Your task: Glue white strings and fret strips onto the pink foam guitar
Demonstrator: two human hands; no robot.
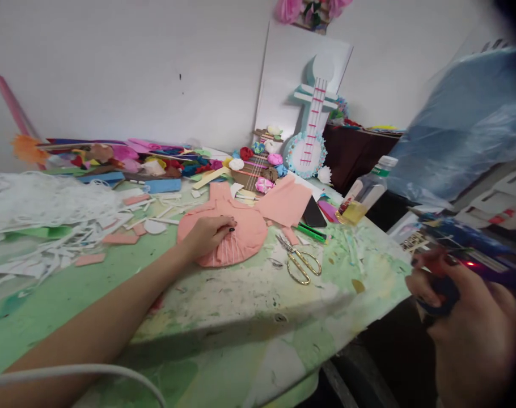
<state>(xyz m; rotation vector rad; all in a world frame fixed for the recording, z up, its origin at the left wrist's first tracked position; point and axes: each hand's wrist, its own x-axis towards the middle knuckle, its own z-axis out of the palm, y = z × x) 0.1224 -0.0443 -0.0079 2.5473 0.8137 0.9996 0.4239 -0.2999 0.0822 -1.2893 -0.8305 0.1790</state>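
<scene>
- Nine o'clock, taking the pink guitar-shaped piece [252, 229] as the dial's centre: a tangled heap of white strips [49, 198], probably pushed aside to leave working room.
- At the centre's left half: the left hand [209, 235], resting on the piece with fingers curled in and thumb and forefinger tips close together. It seems to steady the work; whether a thread is pinched, I cannot tell.
- Centre: the pink piece lies flat on the table [241, 300], white threads [226, 252] fanning towards six o'clock from beneath the fingers.
- Two o'clock: a pink sheet [290, 201] at the piece's edge.
- Near four o'clock: gold-handled scissors [303, 265], loops facing the table's near edge, presumably for easy pick-up.
- One o'clock, farther back: a pale blue model instrument [307, 150] leaning upright, perhaps for display.
- Between two and three: a bottle [364, 195], well clear of the hands.
- Between three and four, beyond the table edge: the right hand [470, 300], raised and gripping a dark rounded object [443, 294], too blurred to identify.
</scene>
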